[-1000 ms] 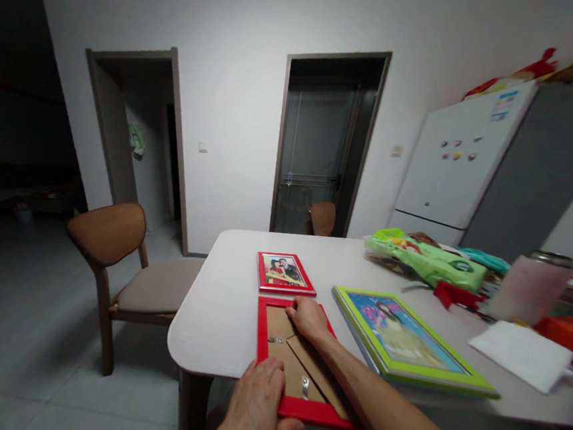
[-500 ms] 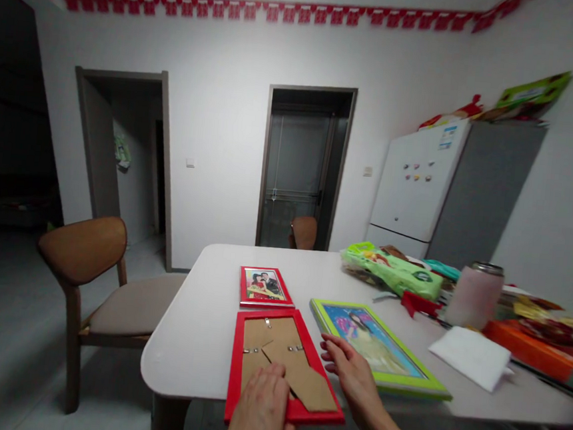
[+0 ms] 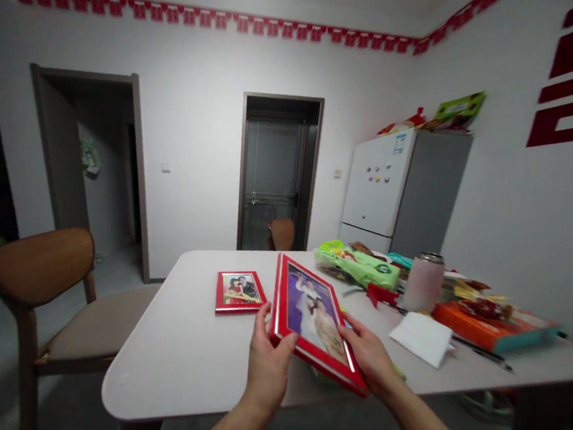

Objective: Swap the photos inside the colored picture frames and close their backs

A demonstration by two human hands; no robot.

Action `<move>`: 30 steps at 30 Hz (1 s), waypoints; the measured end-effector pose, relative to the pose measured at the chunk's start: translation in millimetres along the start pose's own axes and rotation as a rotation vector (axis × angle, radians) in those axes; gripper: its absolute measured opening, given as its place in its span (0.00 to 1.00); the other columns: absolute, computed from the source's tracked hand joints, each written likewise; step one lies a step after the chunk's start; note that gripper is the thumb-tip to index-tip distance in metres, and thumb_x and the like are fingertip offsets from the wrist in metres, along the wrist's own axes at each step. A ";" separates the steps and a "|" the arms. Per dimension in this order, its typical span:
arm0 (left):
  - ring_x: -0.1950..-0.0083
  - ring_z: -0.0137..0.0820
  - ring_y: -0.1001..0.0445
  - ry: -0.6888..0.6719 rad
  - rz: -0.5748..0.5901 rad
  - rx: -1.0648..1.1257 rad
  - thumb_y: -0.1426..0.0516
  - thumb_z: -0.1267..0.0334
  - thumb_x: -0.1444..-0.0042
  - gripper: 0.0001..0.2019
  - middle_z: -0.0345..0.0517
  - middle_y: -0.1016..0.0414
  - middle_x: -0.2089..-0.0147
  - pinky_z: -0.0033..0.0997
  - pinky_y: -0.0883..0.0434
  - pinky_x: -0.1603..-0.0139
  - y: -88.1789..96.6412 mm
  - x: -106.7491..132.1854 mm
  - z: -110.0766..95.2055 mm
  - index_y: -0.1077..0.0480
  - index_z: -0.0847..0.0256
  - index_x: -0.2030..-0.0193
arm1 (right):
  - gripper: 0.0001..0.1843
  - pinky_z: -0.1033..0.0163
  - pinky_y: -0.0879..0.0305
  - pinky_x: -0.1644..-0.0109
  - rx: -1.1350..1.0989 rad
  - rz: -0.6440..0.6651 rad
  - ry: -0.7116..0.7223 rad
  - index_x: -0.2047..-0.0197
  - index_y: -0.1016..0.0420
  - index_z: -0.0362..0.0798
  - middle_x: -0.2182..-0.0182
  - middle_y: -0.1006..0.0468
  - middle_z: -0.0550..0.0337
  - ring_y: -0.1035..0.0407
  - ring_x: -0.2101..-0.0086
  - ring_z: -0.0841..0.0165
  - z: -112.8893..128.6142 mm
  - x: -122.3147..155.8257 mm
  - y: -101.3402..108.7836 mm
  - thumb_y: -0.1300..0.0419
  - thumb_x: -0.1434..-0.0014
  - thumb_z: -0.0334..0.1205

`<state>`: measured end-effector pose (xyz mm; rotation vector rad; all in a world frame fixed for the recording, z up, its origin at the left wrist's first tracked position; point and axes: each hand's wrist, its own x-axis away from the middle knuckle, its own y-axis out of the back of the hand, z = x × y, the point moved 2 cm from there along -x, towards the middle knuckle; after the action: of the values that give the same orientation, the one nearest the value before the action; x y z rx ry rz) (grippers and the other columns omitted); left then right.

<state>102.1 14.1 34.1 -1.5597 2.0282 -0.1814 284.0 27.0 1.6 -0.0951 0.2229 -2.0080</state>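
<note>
Both my hands hold a large red picture frame (image 3: pixel 315 318) raised above the white table (image 3: pixel 189 354), tilted with its photo side up. My left hand (image 3: pixel 268 359) grips its near left edge, thumb on the front. My right hand (image 3: pixel 369 359) supports its right side from beneath, fingers curled at the edge. A smaller red frame (image 3: pixel 240 291) with a couple's photo lies flat just left of it. The green-framed picture is almost wholly hidden under the raised frame.
A green snack bag (image 3: pixel 357 265), a pink flask (image 3: pixel 424 282), white paper (image 3: pixel 422 337) and an orange box (image 3: pixel 492 323) crowd the table's right side. A wooden chair (image 3: pixel 43 301) stands at the left. A fridge (image 3: pixel 399 188) stands behind.
The large red frame was lying back-up on the table. Both hands have lifted and turned it over so its photo faces up. The camera view has swung right.
</note>
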 end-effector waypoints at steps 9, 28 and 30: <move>0.53 0.33 0.32 0.218 0.092 -0.610 0.48 0.69 0.55 0.25 0.50 0.31 0.52 0.26 0.37 0.54 -18.8 -5.4 88.9 0.45 0.67 0.47 | 0.21 0.67 0.37 0.68 1.050 -0.031 0.076 0.55 0.31 0.41 0.70 0.22 0.54 0.29 0.68 0.65 8.2 -73.7 79.0 0.47 0.53 0.40; 0.47 0.34 0.39 0.210 -0.085 -0.831 0.47 0.66 0.55 0.23 0.56 0.37 0.48 0.28 0.45 0.46 126.4 -20.8 44.8 0.41 0.71 0.50 | 0.29 0.55 0.51 0.49 1.331 0.479 0.619 0.48 0.40 0.45 0.49 0.38 0.49 0.45 0.50 0.59 -70.1 -66.8 -195.3 0.46 0.56 0.35; 0.48 0.35 0.37 0.261 -0.116 -0.622 0.44 0.62 0.57 0.22 0.55 0.34 0.50 0.28 0.43 0.48 131.2 -12.7 41.4 0.38 0.68 0.54 | 0.28 0.53 0.52 0.49 1.346 0.485 0.616 0.49 0.39 0.46 0.49 0.38 0.48 0.46 0.50 0.58 -75.5 -64.3 -196.3 0.46 0.56 0.36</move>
<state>14.3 76.2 -52.8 -2.1202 2.3349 0.2417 125.4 175.8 -31.1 1.2914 -0.6790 -1.2982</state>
